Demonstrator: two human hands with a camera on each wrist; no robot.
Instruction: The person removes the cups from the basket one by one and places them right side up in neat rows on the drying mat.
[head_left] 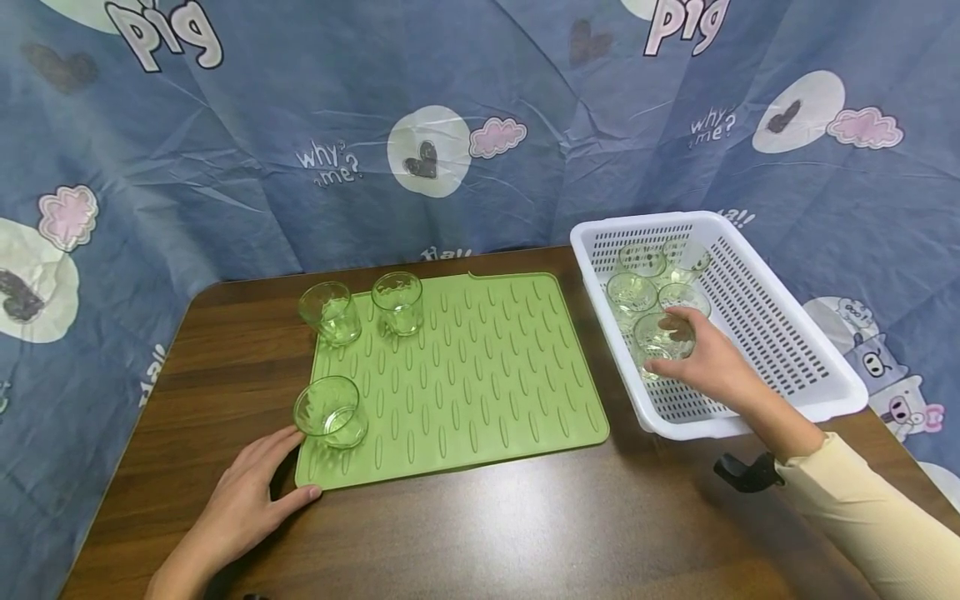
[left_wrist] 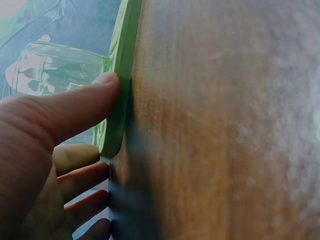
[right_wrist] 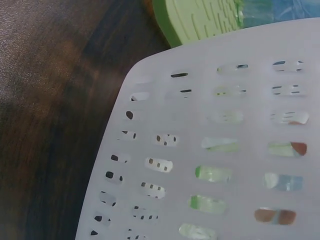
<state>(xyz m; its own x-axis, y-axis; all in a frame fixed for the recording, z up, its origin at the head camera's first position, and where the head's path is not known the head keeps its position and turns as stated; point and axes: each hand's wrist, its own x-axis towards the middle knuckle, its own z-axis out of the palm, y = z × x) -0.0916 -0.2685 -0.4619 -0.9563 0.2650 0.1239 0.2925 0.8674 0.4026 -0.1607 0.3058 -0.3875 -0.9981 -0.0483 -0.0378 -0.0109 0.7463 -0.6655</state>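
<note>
My left hand (head_left: 243,500) rests at the near left corner of a green ribbed mat (head_left: 465,375), fingers stretched out and thumb on the mat's edge. In the left wrist view the thumb (left_wrist: 85,105) lies along that edge, beside a clear glass (left_wrist: 60,67). That glass (head_left: 330,412) stands by the fingertips in the head view. Two more glasses stand on the mat's far left part, one at the corner (head_left: 330,313) and one to its right (head_left: 399,304). Inside a white basket (head_left: 787,333), my right hand (head_left: 708,358) holds the nearest glass (head_left: 651,340) between curved fingers and thumb.
Several other glasses (head_left: 632,292) stand grouped in the basket's left half. Its slotted wall (right_wrist: 190,125) fills much of the right wrist view. A dark brown table (head_left: 465,533) bears everything, and a blue printed cloth (head_left: 300,217) hangs behind it.
</note>
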